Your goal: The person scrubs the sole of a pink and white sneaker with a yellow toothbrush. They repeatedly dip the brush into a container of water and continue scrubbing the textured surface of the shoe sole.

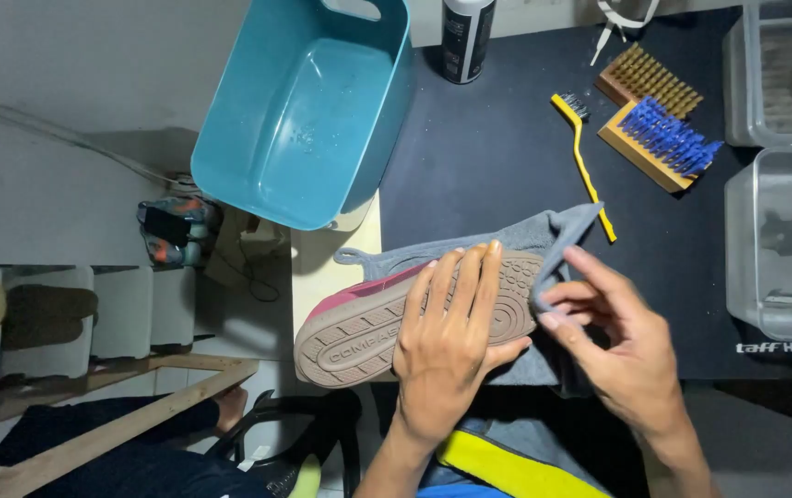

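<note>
Head view: left hand point(451, 346) lay flat, fingers spread, on a shoe's point(368, 332) ridged rubber sole; right hand point(613, 346) pinched soft grey cloth point(543, 242) against its toe.

Shoe point(359, 332) upper hidden, cloth point(543, 235) partly covered

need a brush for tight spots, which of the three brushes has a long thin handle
The yellow brush, lying between the shoe cloth and the two wooden block brushes. It has a slim yellow handle and small dark head; the blue-bristled and tan-bristled ones are handleless blocks.
</note>
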